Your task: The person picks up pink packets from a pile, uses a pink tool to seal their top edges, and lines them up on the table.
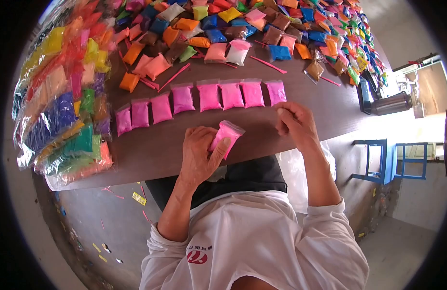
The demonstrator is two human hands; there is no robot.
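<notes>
The left hand (pixel 198 157) is clamped on a pink packet (pixel 225 137) near the table's (pixel 156 150) front edge. The right hand (pixel 294 123) is loosely closed beside it, holding nothing visible. Behind them lies a row of pink packets (pixel 199 100); mixed coloured packets (pixel 242 29) crowd the far edge, bundled bags (pixel 64 106) the left edge. The shirt's red logo (pixel 198 255) is unreadable. Blue stools (pixel 392 159) stand right.

The only print in view is on the white shirt (pixel 252 237), well below the fingers of both hands, on the chest: a small red round emblem (pixel 197 256) with a short line of dark letters above it, too small and blurred to read. The pink packet (pixel 226 137) between the left fingers (pixel 218 147) shows no legible label, and neither do the packets beyond the fingertips.
</notes>
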